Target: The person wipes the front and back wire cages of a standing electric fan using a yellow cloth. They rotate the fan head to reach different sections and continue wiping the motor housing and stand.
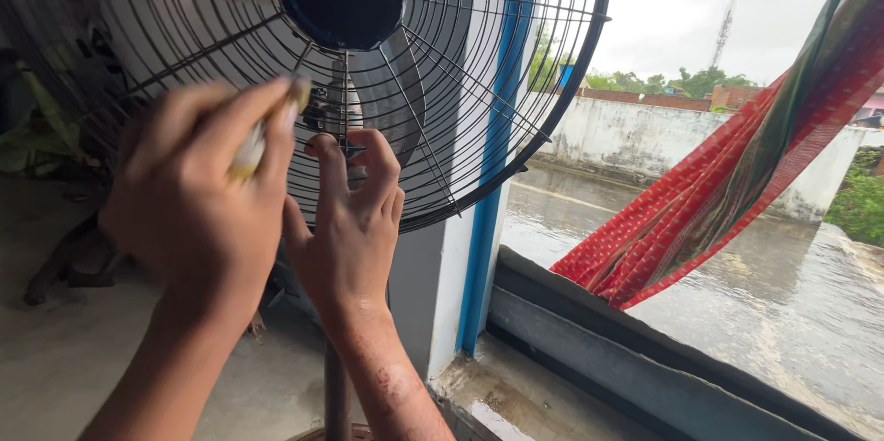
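Fan grille [479, 82], black wire, stands upright on its pole by the blue post [497, 128]; looks stiff but springy, prob. best held at bottom spokes. Right hand [350, 220] hooks fingers on those wires. Left hand [198, 202], raised & blurred, pinches a small pale tool [262, 133].

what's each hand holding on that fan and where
The left hand pinches a small, blurred yellowish tool between thumb and fingers. The right hand grips the fan guard wires near the lower middle.
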